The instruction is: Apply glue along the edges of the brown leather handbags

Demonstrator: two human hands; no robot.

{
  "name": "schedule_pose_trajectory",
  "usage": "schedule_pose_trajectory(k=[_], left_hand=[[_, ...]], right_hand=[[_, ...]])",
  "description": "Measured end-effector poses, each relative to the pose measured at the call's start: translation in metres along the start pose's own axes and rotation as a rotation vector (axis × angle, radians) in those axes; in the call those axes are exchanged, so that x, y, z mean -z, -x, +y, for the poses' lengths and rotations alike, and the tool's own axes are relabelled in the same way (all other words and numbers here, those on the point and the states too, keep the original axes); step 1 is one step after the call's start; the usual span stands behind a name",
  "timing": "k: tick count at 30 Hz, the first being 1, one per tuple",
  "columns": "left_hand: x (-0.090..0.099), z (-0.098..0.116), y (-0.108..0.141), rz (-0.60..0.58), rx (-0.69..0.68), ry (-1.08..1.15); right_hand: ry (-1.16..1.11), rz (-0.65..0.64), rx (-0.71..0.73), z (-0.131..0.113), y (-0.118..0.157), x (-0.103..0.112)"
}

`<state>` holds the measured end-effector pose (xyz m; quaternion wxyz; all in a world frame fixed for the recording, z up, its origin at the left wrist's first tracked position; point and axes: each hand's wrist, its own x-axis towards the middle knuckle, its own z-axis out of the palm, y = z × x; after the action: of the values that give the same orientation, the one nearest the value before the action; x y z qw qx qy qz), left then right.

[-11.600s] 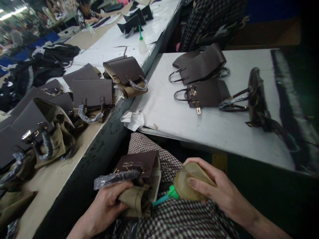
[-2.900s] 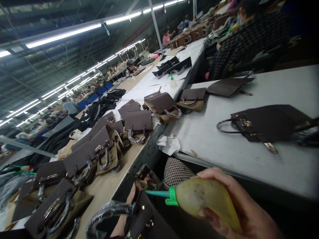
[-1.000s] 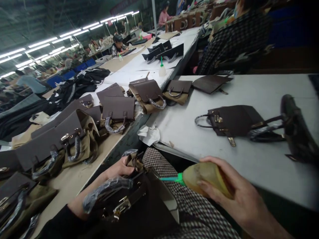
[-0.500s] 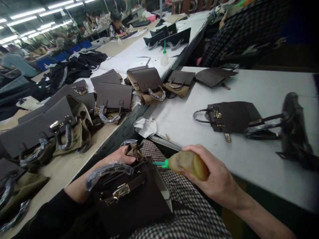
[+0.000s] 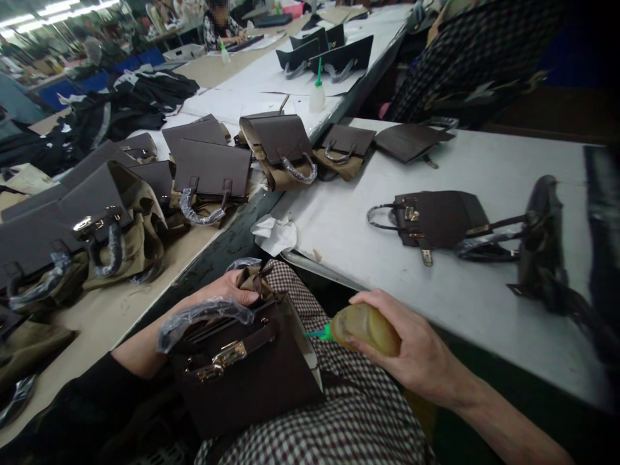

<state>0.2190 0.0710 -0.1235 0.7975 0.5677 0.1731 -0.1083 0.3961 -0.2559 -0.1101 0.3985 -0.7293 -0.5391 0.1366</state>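
Observation:
A dark brown handbag with a gold clasp and a plastic-wrapped handle rests on my checkered lap. My left hand grips the bag's upper edge and brown lining, thumb on top. In my right hand is a yellowish squeeze bottle, tilted sideways with its green nozzle pointing left. The nozzle tip is at the bag's open right side, by the pale inner edge; whether it touches is unclear.
Several brown bags with wrapped handles lie on the left table. On the right table are a finished-looking bag and crumpled white paper. A white bottle stands farther back. A person sits beyond.
The bottle's nozzle has moved down along the bag's right side. My left hand still grips the bag. The whole view has shifted slightly.

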Motion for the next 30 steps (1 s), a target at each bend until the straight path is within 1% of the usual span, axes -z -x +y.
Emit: schedule_pose_trajectory(k=[9, 11, 13, 19, 22, 24, 26, 30], left_hand=[[-0.003, 0.001, 0.003, 0.004, 0.023, -0.001], [-0.002, 0.0, 0.002, -0.001, 0.027, 0.001], [-0.001, -0.003, 0.0, -0.005, 0.028, 0.008], [-0.003, -0.007, 0.0, -0.004, 0.035, 0.037], [-0.007, -0.004, 0.002, 0.0, 0.049, 0.039], [-0.009, -0.002, 0.004, 0.0, 0.055, 0.039], [-0.01, 0.0, 0.005, -0.008, 0.059, 0.04], [-0.008, -0.003, 0.005, -0.014, 0.066, 0.048]], right_hand=[[-0.057, -0.105, -0.069, 0.001, 0.014, -0.006], [-0.066, -0.105, -0.062, 0.003, 0.014, -0.007], [-0.058, -0.061, -0.046, 0.004, 0.013, -0.007], [-0.041, 0.159, 0.003, 0.004, 0.003, -0.006], [-0.026, 0.219, 0.064, 0.003, -0.002, -0.008], [-0.015, 0.225, 0.112, 0.002, -0.004, -0.01], [-0.007, 0.202, 0.147, 0.002, -0.004, -0.011], [0.025, 0.137, 0.168, 0.003, 0.001, -0.008]])
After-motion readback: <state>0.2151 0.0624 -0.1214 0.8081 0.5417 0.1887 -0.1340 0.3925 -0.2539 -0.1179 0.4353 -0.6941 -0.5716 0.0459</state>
